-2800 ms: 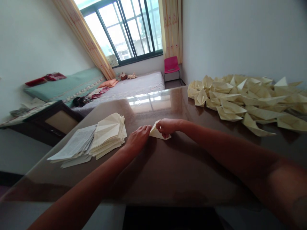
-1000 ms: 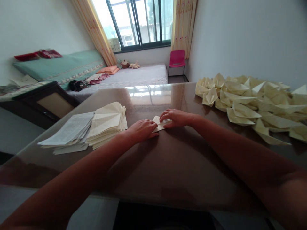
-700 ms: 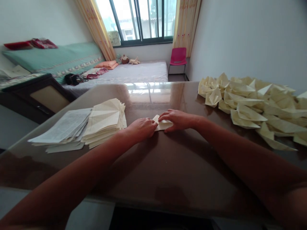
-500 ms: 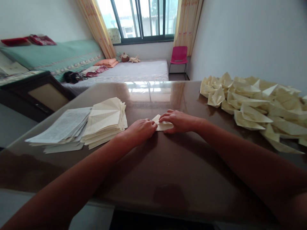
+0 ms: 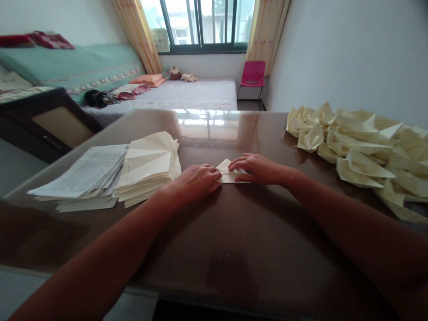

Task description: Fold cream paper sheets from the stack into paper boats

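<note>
- Paper (image 5: 226, 167), cream and folded, lies on the brown table (image 5: 200, 240), between the two hands; its peak points away from the person, a straight strip along the near edge.
- Left hand (image 5: 200, 180): palm down at the paper's left end. Fingers together, slightly bent, tips touching that end. Thumb hidden; cannot tell whether it pinches the paper or only presses.
- Right hand (image 5: 257, 168): over the paper's right part. Fingers and thumb apart, half spread; fingertips on the paper right of the peak, thumb lower, by the near strip. No closed grasp seen.
- Middle of the paper, peak included, shows bare in the gap between both sets of fingertips.
- Cream stack (image 5: 147, 165): left of the paper, near the left hand; printed sheets (image 5: 83, 171) just beside it, farther left.
- Folded pile (image 5: 357, 138): table's right side, well apart from the paper.
</note>
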A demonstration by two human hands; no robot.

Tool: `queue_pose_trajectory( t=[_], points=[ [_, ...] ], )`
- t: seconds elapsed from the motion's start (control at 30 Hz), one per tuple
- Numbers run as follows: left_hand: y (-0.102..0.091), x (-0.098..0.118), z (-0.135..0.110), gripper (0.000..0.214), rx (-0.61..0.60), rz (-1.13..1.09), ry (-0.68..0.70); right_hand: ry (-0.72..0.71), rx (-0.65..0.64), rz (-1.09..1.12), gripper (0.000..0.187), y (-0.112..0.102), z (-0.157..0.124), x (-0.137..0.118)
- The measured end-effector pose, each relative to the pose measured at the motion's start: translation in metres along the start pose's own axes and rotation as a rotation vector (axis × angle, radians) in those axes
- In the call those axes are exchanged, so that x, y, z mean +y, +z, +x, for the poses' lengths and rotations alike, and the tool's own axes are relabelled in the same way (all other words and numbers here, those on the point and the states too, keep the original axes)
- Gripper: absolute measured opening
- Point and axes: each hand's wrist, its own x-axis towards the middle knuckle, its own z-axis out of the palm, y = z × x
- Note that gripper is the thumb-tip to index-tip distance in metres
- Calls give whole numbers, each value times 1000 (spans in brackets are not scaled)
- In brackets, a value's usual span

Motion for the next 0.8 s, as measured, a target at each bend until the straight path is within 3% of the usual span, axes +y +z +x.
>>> queue_pose_trajectory(
  t=[0.13,0.33,0.57,0.8],
  points=[
    [3,2,1,27,19,65,-17,22,10,-63,41,-1,-1,-7],
    [8,3,4,15,18,164,4,39,-18,-204,35,-3,-1,-20],
    [7,3,1,29,42,126,3,103,-44,-369,33,-3,3,-40],
    [7,6,5,23,-23,131,-26,110,-33,-337,37,-3,2,-35]
  ],
)
